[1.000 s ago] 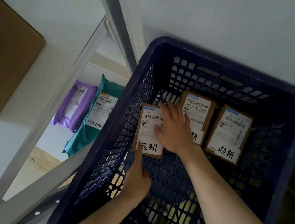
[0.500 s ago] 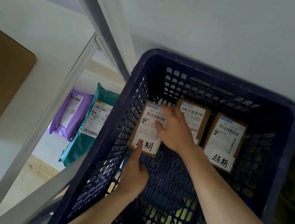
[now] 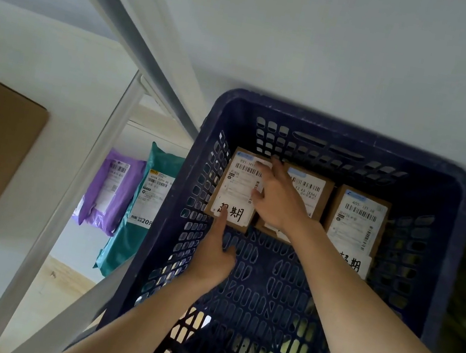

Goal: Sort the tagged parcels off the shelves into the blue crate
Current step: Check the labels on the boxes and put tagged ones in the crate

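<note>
Brown cardboard parcel (image 3: 237, 189) at dark blue plastic crate's (image 3: 453, 246) far-left corner, under spread right hand (image 3: 278, 203), forefinger of left hand (image 3: 212, 258) touching. Pushed askew, may climb neighbouring brown parcel (image 3: 314, 187).

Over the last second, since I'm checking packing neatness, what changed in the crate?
The left parcel slid toward the far wall of the blue crate, into line with the others, pushed by the right hand on its label and the left hand's index finger at its near edge. Middle parcel and right parcel stayed put.
</note>
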{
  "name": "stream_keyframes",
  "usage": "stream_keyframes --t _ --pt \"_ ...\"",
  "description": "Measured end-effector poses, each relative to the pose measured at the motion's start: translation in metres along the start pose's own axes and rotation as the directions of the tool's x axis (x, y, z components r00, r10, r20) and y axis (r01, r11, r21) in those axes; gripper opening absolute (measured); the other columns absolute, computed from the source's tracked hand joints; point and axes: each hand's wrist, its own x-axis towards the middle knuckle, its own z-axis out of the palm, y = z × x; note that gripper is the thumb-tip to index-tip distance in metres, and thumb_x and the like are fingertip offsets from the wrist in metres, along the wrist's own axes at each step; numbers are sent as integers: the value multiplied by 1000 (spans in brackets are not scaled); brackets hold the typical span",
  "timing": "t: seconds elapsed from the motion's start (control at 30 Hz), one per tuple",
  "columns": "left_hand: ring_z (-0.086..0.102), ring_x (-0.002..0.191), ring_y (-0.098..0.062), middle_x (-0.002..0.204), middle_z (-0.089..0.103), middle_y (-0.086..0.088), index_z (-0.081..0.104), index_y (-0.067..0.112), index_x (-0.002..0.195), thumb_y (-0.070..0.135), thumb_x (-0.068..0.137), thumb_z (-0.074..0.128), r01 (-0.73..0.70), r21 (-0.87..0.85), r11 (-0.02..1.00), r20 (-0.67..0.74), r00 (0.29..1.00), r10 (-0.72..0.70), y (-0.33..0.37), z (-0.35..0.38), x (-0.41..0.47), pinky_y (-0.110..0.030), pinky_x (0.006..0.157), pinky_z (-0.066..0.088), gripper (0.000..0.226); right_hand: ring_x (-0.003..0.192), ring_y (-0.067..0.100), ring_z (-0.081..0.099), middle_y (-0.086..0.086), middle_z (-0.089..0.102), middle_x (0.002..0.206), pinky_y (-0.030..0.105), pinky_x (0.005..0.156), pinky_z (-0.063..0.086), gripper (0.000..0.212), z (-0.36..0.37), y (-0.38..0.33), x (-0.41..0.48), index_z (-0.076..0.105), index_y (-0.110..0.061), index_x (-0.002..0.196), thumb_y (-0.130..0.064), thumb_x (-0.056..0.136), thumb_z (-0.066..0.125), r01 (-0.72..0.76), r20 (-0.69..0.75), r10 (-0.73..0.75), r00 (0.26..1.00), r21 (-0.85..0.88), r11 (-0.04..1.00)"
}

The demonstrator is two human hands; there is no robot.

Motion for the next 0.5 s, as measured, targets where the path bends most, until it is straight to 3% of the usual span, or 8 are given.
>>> stream_keyframes --t 0.07,0.17,0.2,0.23,0.33,0.4,0.5 --pt "55 81 0 152 30 5 5 31 152 -1 95 44 -4 13 1000 10 1000 4 2 -1 1 -7 55 44 75 148 26 8 8 -4 161 41 119 19 63 0 3 -1 19 -18 152 -19 97 50 5 1 -5 1000 3 1000" --pt "51 115 -8 154 25 6 5 31 152 1 96 44 8 25 1000 23 1000 -9 5 -2 1 -4 66 42 74 148 24 8 5 -5 161 37 119 20 63 -1 8 -5 18 -18 152 -17 98 49 14 -13 -13 1000 19 1000" --pt "48 118 -7 155 24 6 5 30 152 1 97 44 12 32 999 28 1000 -13 7 -3 0 -1 64 40 74 148 24 9 5 -4 161 36 118 20 63 -1 8 -8 18 -18 153 -16 98 49 20 -24 -20 1000 18 1000" --pt "49 113 -2 155 24 5 5 29 152 2 97 43 19 36 999 29 999 -20 8 -2 -4 1 61 39 73 147 23 10 5 -2 161 35 117 20 62 -2 9 -15 19 -18 153 -16 98 48 26 -31 -25 999 13 1000" --pt "43 71 15 155 24 3 6 28 152 3 98 42 17 33 999 21 1000 -18 7 0 -10 3 52 36 70 148 21 8 6 0 161 32 117 16 60 -6 11 -30 19 -19 152 -17 99 46 22 -38 -22 999 15 1000" --pt "43 65 9 154 28 3 8 30 152 2 97 41 10 44 999 19 1000 -11 9 2 -20 1 53 38 70 148 20 8 6 3 161 30 116 14 59 -10 11 -49 19 -20 152 -16 99 45 34 -61 -33 998 15 999" --pt "54 65 -7 153 33 0 10 34 152 4 96 44 -24 74 997 -2 1000 25 13 2 -40 -17 54 46 72 147 19 10 5 6 161 29 115 16 58 -14 6 -80 21 -22 152 -16 99 44 40 -91 -39 995 13 999"
